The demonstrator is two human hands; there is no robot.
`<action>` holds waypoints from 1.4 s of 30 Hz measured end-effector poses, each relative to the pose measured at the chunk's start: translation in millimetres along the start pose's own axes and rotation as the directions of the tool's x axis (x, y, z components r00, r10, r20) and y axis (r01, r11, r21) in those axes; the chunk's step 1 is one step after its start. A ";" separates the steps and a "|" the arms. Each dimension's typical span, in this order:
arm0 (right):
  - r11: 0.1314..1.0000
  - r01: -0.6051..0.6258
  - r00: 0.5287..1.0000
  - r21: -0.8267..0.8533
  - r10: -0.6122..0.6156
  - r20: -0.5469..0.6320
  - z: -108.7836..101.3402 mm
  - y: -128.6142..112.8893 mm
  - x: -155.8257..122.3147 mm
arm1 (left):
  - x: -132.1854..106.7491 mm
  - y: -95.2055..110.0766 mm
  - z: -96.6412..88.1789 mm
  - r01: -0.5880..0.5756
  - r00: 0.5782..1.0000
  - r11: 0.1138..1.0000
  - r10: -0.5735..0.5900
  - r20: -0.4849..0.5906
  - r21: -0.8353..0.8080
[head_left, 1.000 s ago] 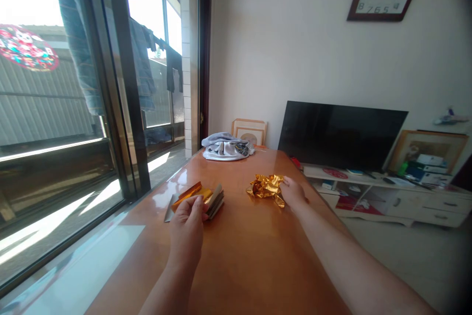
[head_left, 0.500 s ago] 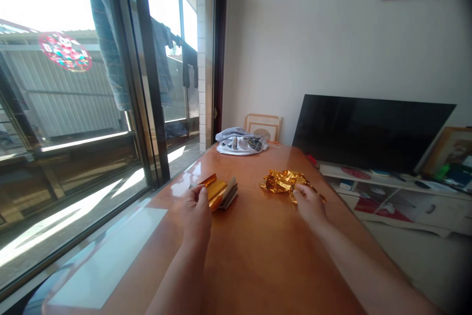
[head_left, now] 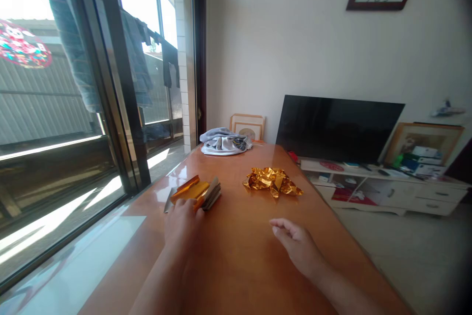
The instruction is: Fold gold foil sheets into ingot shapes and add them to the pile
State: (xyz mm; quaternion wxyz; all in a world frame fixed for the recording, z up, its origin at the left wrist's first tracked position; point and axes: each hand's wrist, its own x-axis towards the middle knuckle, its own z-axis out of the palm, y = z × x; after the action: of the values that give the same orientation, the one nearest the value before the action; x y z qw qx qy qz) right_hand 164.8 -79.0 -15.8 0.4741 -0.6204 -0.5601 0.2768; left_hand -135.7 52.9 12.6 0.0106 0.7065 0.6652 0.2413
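Note:
My left hand (head_left: pixel 182 226) grips the near edge of a small stack of paper sheets interleaved with gold foil (head_left: pixel 197 194), and a shiny orange-gold sheet lies on top. A grey sheet edge sticks out at the stack's left side. Crumpled gold foil (head_left: pixel 272 182) lies loose on the glossy orange-brown wooden table (head_left: pixel 236 261), to the right of the stack. My right hand (head_left: pixel 298 246) hovers nearer me than the foil and well apart from it, with its fingers loosely extended and nothing in them.
A rumpled grey-white cloth (head_left: pixel 223 143) sits at the table's far end, before a leaning picture frame (head_left: pixel 247 127). A large window (head_left: pixel 92 84) runs along the left edge. A black TV screen (head_left: pixel 335 128) and white cabinet (head_left: pixel 383 189) stand right.
My right hand has come off the crumpled foil and drawn back toward me, leaving the foil on the table. My left hand remains at the stack.

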 end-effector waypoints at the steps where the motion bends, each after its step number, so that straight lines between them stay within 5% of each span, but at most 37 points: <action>1: 1.000 0.013 1.000 -0.005 -0.013 0.000 0.0 1.1 -0.7 | 0.3 -2.1 0.5 -0.002 1.000 1.000 0.002 0.012 0.003; 10: 0.998 0.063 0.998 -0.022 -0.063 0.009 -6.7 0.0 -2.1 | 7.3 -12.7 11.8 -0.053 0.999 0.995 0.052 -0.015 -0.089; 20: 0.997 0.068 0.997 -0.045 -0.066 0.045 -9.8 5.8 -1.6 | 6.7 -15.8 14.8 0.069 0.990 0.957 -0.100 -0.098 -0.281; 30: 0.997 0.065 0.998 -0.033 -0.065 0.002 -13.6 10.6 -0.1 | 6.7 -16.2 7.8 0.183 0.937 0.830 -0.309 -0.161 -0.527; 37: 0.998 0.037 0.999 -0.057 -0.039 -0.037 -15.2 8.9 -0.1 | -3.7 -1.2 -6.3 0.080 0.912 0.811 -0.295 -0.286 -0.580; 42: 1.000 -0.001 0.999 0.002 0.001 -0.050 -15.0 1.0 -1.3 | -15.1 16.7 -17.4 -0.144 0.870 0.861 -0.125 -0.477 -0.488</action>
State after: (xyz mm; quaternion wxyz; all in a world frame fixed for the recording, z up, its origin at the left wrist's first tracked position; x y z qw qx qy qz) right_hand 178.1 -84.3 -11.0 0.4885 -0.6269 -0.5475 0.2618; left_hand -126.3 31.4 28.6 0.0254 0.5963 0.5542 0.5801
